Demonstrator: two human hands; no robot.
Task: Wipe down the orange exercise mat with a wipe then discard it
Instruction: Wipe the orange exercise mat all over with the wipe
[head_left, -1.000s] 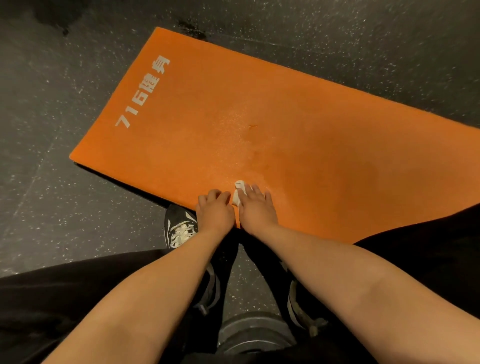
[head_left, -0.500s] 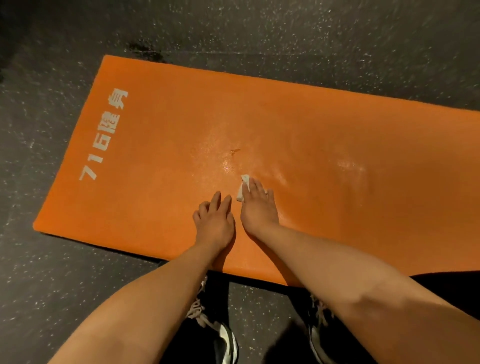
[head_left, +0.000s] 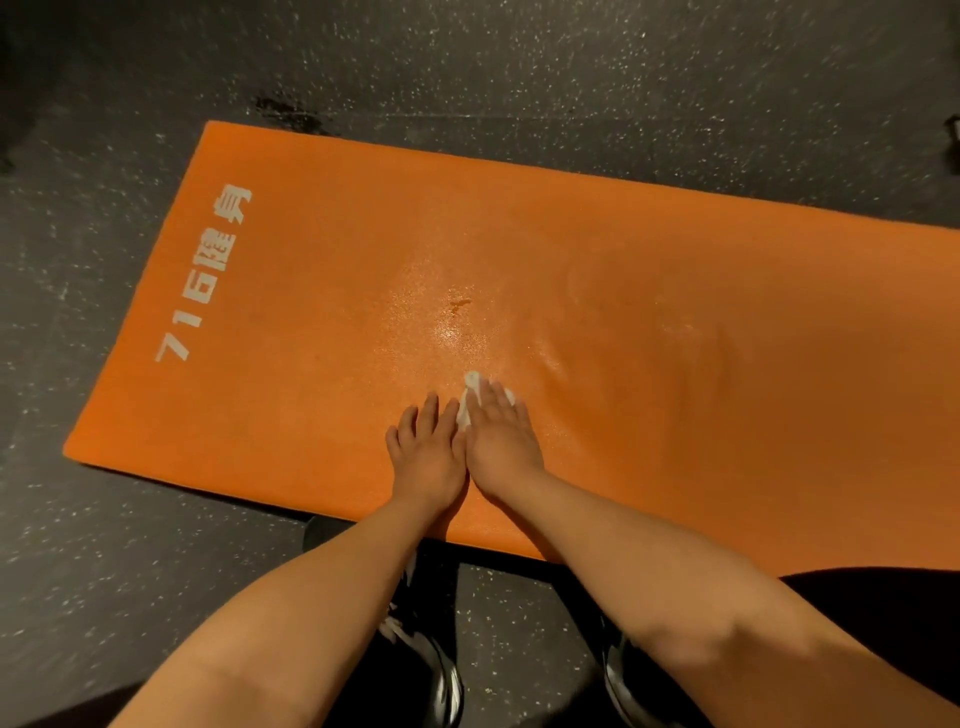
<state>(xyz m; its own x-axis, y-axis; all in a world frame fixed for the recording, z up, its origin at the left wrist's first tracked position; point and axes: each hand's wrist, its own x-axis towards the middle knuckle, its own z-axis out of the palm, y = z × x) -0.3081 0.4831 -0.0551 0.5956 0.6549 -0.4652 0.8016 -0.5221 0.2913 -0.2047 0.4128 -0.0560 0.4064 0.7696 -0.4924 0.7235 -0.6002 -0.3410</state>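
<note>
On the orange exercise mat (head_left: 675, 364), the left hand (head_left: 428, 457) lies flat beside the right hand (head_left: 501, 441), which presses the wipe (head_left: 469, 402); the wipe could bunch, skipping patches.

Wipe (head_left: 471, 383) mostly beneath right hand (head_left: 501, 441)

Desk: Is there any text to read down there?

Me: One marking (head_left: 205, 273) only, "716健身", printed in pale block characters on the orange mat (head_left: 649, 322) I am bent over.

Desk: Where on it does it stand?

Me: Near the short end to my left, running along that edge. It sits sideways from where I look — the 7 nearest me, the last character farthest.
</note>
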